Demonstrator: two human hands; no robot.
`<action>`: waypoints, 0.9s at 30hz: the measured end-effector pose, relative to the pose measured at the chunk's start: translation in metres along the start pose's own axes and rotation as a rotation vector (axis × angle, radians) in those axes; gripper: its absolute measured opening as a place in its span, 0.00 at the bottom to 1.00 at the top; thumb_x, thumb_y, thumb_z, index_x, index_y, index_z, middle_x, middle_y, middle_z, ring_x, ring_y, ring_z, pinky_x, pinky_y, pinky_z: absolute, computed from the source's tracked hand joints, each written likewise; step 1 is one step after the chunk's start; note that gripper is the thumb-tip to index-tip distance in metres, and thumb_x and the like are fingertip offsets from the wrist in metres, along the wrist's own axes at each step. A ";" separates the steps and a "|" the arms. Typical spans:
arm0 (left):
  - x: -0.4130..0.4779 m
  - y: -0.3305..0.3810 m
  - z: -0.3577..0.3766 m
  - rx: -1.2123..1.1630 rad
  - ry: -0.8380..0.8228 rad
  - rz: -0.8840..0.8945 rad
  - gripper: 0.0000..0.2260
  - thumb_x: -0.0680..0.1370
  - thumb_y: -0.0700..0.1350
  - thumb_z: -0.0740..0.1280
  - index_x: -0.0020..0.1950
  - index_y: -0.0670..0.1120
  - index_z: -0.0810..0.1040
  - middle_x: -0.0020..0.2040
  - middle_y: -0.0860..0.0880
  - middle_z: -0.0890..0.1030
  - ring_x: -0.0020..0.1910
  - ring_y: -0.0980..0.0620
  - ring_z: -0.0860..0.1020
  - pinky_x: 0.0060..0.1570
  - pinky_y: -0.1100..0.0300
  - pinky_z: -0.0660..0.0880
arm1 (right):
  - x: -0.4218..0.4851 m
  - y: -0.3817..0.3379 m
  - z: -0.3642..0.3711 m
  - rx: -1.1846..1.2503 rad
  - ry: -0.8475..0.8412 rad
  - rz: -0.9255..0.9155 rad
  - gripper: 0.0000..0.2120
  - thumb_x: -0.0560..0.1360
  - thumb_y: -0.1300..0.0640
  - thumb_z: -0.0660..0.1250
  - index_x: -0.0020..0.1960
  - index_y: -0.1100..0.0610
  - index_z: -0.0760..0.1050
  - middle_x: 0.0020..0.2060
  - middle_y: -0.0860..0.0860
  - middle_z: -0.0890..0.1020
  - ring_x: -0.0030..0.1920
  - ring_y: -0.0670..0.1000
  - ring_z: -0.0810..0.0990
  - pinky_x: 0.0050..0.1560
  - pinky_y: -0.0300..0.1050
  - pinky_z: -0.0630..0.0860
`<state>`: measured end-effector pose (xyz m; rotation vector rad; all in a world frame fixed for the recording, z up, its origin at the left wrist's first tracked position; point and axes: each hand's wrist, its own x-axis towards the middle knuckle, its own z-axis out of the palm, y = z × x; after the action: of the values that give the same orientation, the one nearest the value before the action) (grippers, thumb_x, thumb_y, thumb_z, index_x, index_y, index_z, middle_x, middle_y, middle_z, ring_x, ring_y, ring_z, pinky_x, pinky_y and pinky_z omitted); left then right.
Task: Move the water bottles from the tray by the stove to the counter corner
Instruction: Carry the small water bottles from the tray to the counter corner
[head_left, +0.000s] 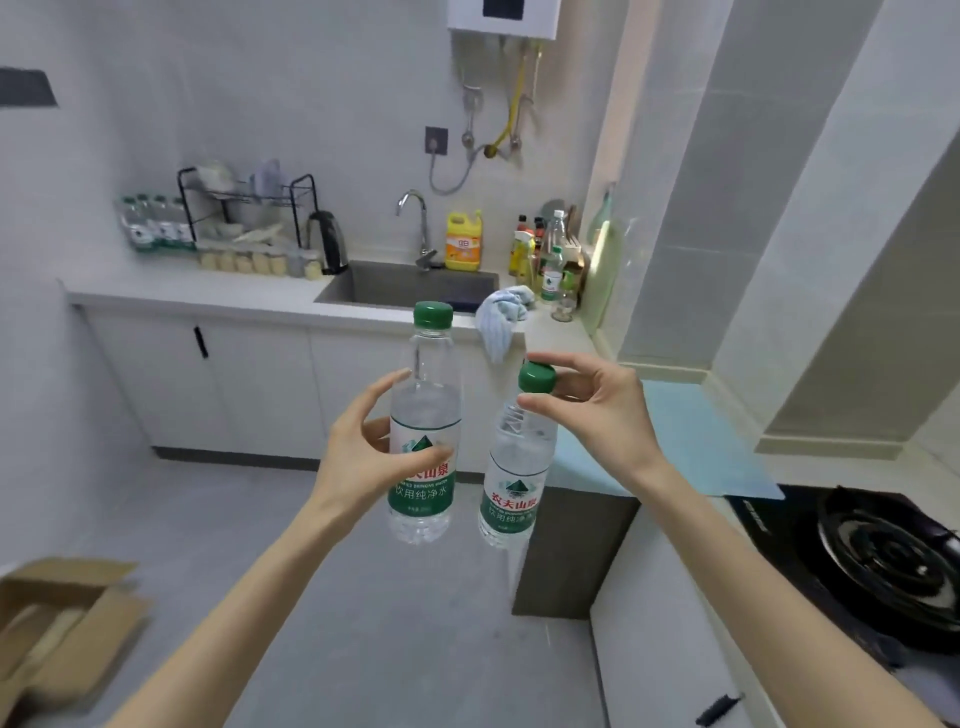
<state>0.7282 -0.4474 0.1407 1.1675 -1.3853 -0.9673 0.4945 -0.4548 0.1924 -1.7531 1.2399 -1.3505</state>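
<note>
The left hand (363, 447) is wrapped around the label of a clear plastic water bottle with a green cap (423, 426), held upright in the air; the right hand (592, 410) pinches the green cap of a second clear plastic water bottle (511, 483), which hangs slightly tilted just beside the first; both are above the grey floor (363, 597), apart from the white counter (208, 293); a black stove (883, 561) lies at the right; a shrink-wrapped pack of green-labelled bottles (153, 223) stands in the far counter corner.

The hands each hold a green-capped water bottle, left (363, 441) mid-body (423, 415), right (597, 410) by the cap (511, 467).
</note>
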 end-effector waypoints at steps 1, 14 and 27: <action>0.008 -0.006 -0.018 0.007 0.042 -0.009 0.38 0.63 0.40 0.80 0.68 0.61 0.70 0.52 0.48 0.84 0.47 0.51 0.84 0.44 0.60 0.82 | 0.018 0.002 0.020 0.020 -0.038 -0.011 0.21 0.66 0.62 0.78 0.58 0.55 0.80 0.46 0.51 0.86 0.47 0.49 0.85 0.54 0.48 0.81; 0.138 -0.064 -0.179 0.080 0.414 -0.073 0.37 0.63 0.40 0.80 0.68 0.59 0.71 0.51 0.48 0.84 0.48 0.54 0.84 0.46 0.62 0.81 | 0.216 0.040 0.227 0.178 -0.370 -0.115 0.20 0.65 0.63 0.78 0.57 0.55 0.81 0.46 0.51 0.86 0.48 0.48 0.85 0.55 0.49 0.81; 0.279 -0.115 -0.338 0.032 0.651 -0.152 0.36 0.64 0.34 0.79 0.66 0.59 0.71 0.44 0.49 0.86 0.45 0.53 0.85 0.42 0.63 0.81 | 0.407 0.054 0.424 0.254 -0.524 -0.173 0.20 0.65 0.63 0.79 0.56 0.55 0.82 0.46 0.50 0.86 0.47 0.49 0.85 0.55 0.50 0.81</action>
<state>1.0821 -0.7303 0.1337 1.4607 -0.7998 -0.5820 0.8993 -0.8837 0.1758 -1.8919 0.6161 -0.9878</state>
